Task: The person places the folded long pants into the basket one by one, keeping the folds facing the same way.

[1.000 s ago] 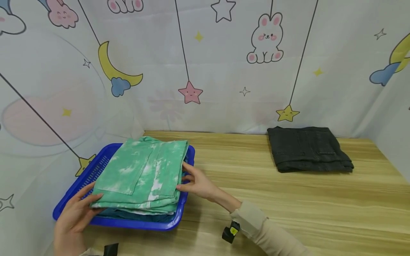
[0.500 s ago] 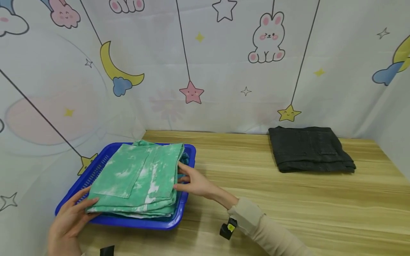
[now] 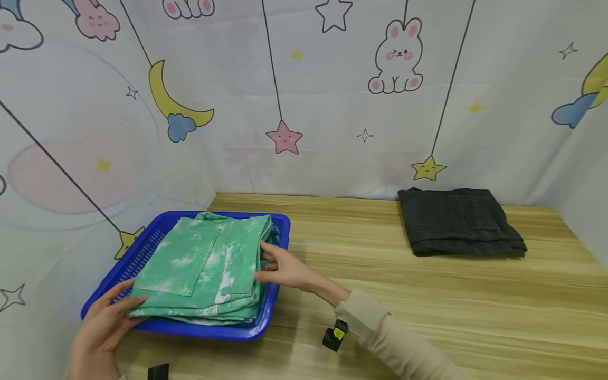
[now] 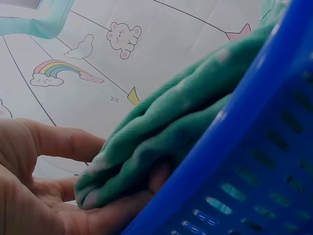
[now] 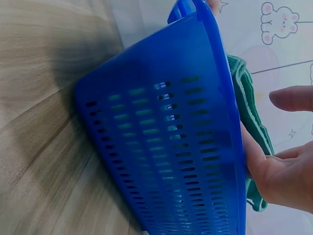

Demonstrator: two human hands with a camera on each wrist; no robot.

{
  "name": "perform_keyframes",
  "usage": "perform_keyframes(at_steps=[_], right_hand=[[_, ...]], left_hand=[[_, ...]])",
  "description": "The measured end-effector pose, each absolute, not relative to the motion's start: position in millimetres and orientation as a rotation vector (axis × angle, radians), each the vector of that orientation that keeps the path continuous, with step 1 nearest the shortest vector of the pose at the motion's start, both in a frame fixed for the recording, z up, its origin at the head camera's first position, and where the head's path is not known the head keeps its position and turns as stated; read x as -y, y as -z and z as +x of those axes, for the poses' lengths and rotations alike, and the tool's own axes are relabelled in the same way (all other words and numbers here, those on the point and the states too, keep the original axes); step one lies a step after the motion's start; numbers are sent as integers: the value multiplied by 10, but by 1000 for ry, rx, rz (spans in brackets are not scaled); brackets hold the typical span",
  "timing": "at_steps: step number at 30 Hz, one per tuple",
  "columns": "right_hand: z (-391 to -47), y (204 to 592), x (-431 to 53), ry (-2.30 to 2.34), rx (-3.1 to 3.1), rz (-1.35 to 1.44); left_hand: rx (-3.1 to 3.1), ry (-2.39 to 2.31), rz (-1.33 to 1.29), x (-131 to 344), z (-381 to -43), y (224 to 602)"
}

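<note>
Folded green trousers (image 3: 190,264) with white tie-dye patches lie on top of darker blue-green clothing (image 3: 274,236) in a blue plastic basket (image 3: 277,309). My left hand (image 3: 102,322) grips their near left corner. In the left wrist view, the left fingers (image 4: 105,210) pass under the folded layers, with the thumb on the other side. My right hand (image 3: 285,269) holds their right edge, thumb tip near the top layer. From the right wrist, my right fingers (image 5: 252,149) reach behind the basket rim against the cloth; their tips are hidden.
Folded black jeans (image 3: 461,221) lie at the back right of the wooden table (image 3: 370,248). A white printed curtain (image 3: 332,105) hangs behind and along the left side, close to the basket.
The green trousers have come down and slightly left and nearer in the basket, both hands moving along with them. In the last half second they barely shift.
</note>
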State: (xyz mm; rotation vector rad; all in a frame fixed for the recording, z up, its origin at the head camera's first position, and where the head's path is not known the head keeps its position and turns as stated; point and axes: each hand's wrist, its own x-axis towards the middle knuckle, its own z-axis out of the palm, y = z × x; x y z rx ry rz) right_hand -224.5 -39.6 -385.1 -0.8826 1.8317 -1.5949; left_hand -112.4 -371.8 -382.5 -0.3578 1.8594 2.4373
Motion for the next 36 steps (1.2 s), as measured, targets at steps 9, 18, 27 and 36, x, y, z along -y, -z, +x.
perform_keyframes(at_steps=[9, 18, 27, 36], right_hand=[[-2257, 3805, 448, 1560, -1836, -833], [-2280, 3806, 533, 1428, -1968, -839], [-2249, 3773, 567, 1368, -2050, -826], [-2208, 3771, 579, 1336, -2096, -788]], left_hand=[[-2017, -2281, -451, 3687, -1143, 3770], [-2103, -2198, -489, 3661, -1153, 3724], [-2240, -1925, -562, 3683, -1199, 3700], [-2371, -1654, -545, 3681, -1258, 3637]])
